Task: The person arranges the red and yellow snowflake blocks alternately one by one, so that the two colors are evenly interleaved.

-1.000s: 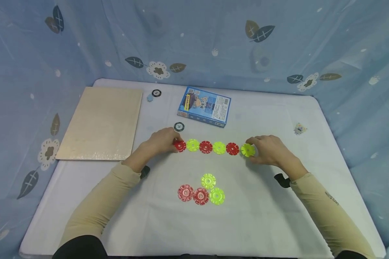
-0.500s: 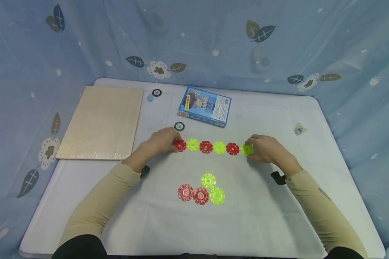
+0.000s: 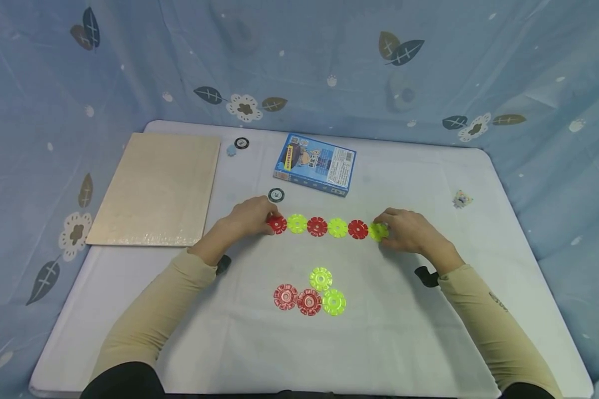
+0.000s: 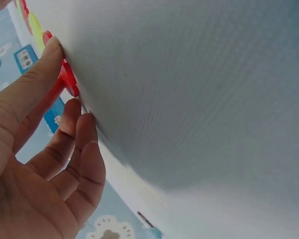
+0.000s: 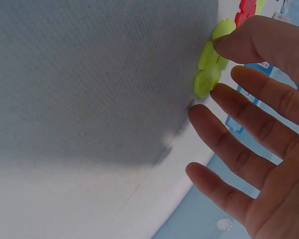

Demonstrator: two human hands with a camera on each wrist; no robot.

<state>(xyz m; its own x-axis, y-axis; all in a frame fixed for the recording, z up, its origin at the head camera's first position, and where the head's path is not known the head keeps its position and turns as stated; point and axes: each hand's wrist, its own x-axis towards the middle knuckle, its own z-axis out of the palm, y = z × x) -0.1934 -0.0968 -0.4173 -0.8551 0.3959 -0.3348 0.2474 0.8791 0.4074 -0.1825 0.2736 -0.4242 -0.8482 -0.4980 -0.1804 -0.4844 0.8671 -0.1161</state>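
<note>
In the head view, a row of notched flower-shaped plastic discs alternates red and yellow-green across the table. My left hand (image 3: 249,215) pinches the red disc (image 3: 278,225) at the left end; the left wrist view shows thumb and fingers at that red disc (image 4: 69,82). At the other end, my right hand (image 3: 408,230) holds a yellow-green disc (image 3: 379,231) by its edges, close beside the neighbouring red disc (image 3: 358,229). Thumb and fingertips meet that yellow-green disc (image 5: 208,72) in the right wrist view, the other fingers spread. Whether neighbouring discs interlock I cannot tell.
Nearer the body lie two loose red discs (image 3: 309,302) and two yellow-green discs (image 3: 334,302). A blue box (image 3: 315,164) stands behind the row, a beige board (image 3: 155,188) at left. Black round chips (image 3: 276,195) and a small sticker-like piece (image 3: 462,199) lie around.
My right hand has moved slightly left, bringing the yellow-green end disc closer to the red one beside it. The left hand and the rest of the row stay in place.
</note>
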